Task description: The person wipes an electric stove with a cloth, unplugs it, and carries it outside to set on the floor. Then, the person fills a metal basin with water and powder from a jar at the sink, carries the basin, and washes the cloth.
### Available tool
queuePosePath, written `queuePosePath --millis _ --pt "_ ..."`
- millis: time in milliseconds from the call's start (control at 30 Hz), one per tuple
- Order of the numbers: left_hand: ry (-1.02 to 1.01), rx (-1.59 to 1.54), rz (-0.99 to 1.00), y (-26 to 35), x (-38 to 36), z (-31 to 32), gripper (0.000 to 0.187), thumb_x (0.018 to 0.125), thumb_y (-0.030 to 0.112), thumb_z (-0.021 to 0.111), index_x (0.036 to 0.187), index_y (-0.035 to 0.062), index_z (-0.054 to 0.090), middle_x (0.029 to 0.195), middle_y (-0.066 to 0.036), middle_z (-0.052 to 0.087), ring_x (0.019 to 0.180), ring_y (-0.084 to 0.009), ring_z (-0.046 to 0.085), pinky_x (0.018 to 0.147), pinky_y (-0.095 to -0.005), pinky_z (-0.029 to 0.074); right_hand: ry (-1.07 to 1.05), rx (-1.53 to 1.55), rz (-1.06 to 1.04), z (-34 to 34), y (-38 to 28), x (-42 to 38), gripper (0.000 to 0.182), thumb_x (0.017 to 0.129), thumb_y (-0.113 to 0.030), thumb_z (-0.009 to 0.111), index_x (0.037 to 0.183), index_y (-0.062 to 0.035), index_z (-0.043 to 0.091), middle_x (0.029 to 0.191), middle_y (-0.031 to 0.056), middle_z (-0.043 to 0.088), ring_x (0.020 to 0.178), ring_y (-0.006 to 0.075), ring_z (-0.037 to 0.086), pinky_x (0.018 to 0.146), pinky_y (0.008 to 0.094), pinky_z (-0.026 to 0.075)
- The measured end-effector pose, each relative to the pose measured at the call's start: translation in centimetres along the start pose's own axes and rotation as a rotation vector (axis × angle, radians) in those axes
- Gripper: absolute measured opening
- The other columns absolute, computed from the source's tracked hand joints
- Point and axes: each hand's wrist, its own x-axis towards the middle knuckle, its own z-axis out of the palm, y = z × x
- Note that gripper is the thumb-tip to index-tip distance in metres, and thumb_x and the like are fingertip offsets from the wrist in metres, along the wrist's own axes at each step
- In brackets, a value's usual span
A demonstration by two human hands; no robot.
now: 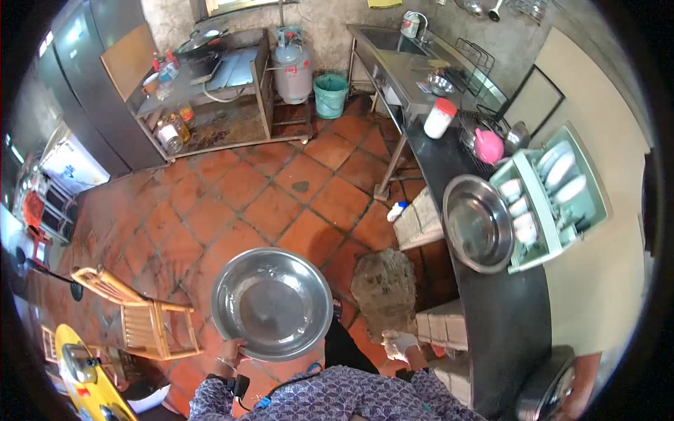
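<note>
My left hand (230, 352) grips the near-left rim of a large stainless steel basin (226, 330), with the fingers wrapped over its edge. The basin is held in front of my body above the tiled floor, its shiny inside facing up. My right hand (408, 349) is lowered to the right of the basin, apart from it and close to the counter's side. Its fingers are closed around something pale and whitish; I cannot tell what it is.
To my right runs a dark counter (502, 316) bearing another steel basin (453, 231), a green dish rack (528, 261) and a red-lidded jar (439, 121). A metal sink (372, 35), gas cylinder (291, 74) and green bucket (330, 98) stand ahead. A bamboo chair (140, 323) is on the left.
</note>
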Motion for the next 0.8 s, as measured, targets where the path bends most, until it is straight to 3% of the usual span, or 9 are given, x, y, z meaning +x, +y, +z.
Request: queuePosePath --millis 67,100,133,200,300,400,433,667,800 --pt "0.037 0.012 0.027 4.2 3.5 2.8 0.016 0.073 0.005 0.053 0.084 -0.0055 0.054 0.070 -0.014 0.057 0.052 -0.0253 0.059 0.045 -0.0382 0.055 0.257 0.685 0.582 -7.3 4.7 4.6 0.031 0.083 -0.020 0.036 0.105 -0.0047 0.052 0.095 0.0101 0.052 0.085 0.0209 0.050 0.077 0.0316 0.044" --pt "-0.034 0.473 0.373 3.2 8.1 -0.2 0.015 0.073 0.006 0.055 0.084 -0.0050 0.054 0.068 -0.013 0.056 0.059 -0.0246 0.060 0.050 -0.0385 0.056 0.204 1.035 0.375 -14.1 5.5 5.0 0.031 0.091 -0.019 0.028 0.108 -0.0034 0.049 0.089 0.0081 0.053 0.070 0.0210 0.049 0.065 0.0297 0.044" --pt "-0.010 0.222 0.300 6.6 6.6 3.7 0.014 0.073 0.003 0.053 0.083 -0.0072 0.055 0.069 -0.014 0.057 0.056 -0.0296 0.060 0.050 -0.0419 0.055 0.232 1.047 0.365 -19.1 7.8 6.6 0.031 0.091 -0.019 0.028 0.108 -0.0034 0.049 0.089 0.0081 0.053 0.070 0.0210 0.049 0.065 0.0297 0.044" --pt "0.002 -0.052 0.118 11.8 8.6 6.5 0.015 0.072 0.002 0.053 0.082 -0.0092 0.055 0.069 -0.014 0.058 0.054 -0.0290 0.059 0.048 -0.0415 0.053 0.190 2.822 0.351 -25.3 12.3 9.3 0.034 0.089 -0.026 0.030 0.104 -0.0048 0.052 0.071 0.0080 0.053 0.041 0.0212 0.038 0.037 0.0345 0.032" --pt "0.001 -0.049 0.079 18.2 10.5 10.4 0.018 0.071 0.002 0.054 0.085 -0.0091 0.055 0.072 -0.014 0.059 0.057 -0.0273 0.060 0.049 -0.0395 0.053 0.257 2.274 0.292 -33.2 18.7 14.5 0.031 0.090 -0.027 0.033 0.103 -0.0058 0.052 0.064 0.0064 0.051 0.038 0.0176 0.038 0.036 0.0327 0.031" --pt "-0.079 -0.104 0.099 23.5 15.9 13.5 0.021 0.071 0.002 0.054 0.088 -0.0093 0.055 0.074 -0.014 0.059 0.062 -0.0266 0.060 0.055 -0.0387 0.054 0.127 2.622 -0.063 -40.2 25.8 19.2 0.025 0.090 -0.021 0.039 0.104 -0.0064 0.053 0.061 0.0050 0.049 0.040 0.0154 0.040 0.036 0.0306 0.030" --pt "-0.055 -0.065 0.072 26.4 17.2 15.5 0.021 0.071 0.002 0.055 0.089 -0.0084 0.055 0.076 -0.014 0.060 0.065 -0.0257 0.060 0.058 -0.0375 0.053 0.295 2.301 0.180 -45.7 26.7 19.0 0.022 0.090 -0.018 0.043 0.105 -0.0070 0.054 0.061 0.0047 0.048 0.040 0.0144 0.042 0.036 0.0301 0.030" --pt "-0.196 0.183 0.167 48.4 29.9 30.0 0.014 0.071 0.008 0.055 0.081 0.0002 0.061 0.075 -0.008 0.062 0.064 -0.0223 0.059 0.058 -0.0337 0.049 0.679 2.067 0.376 -58.3 37.8 26.5 0.025 0.089 -0.020 0.043 0.108 -0.0086 0.054 0.072 0.0085 0.057 0.048 0.0175 0.050 0.038 0.0293 0.037" --pt "-0.223 0.304 0.188 61.3 36.9 39.6 0.010 0.071 0.008 0.054 0.076 0.0009 0.058 0.074 -0.008 0.059 0.062 -0.0217 0.058 0.056 -0.0334 0.049 0.815 2.675 -0.072 -61.3 46.7 28.5 0.030 0.086 -0.023 0.046 0.110 -0.0053 0.051 0.082 0.0125 0.058 0.056 0.0201 0.053 0.043 0.0311 0.042"
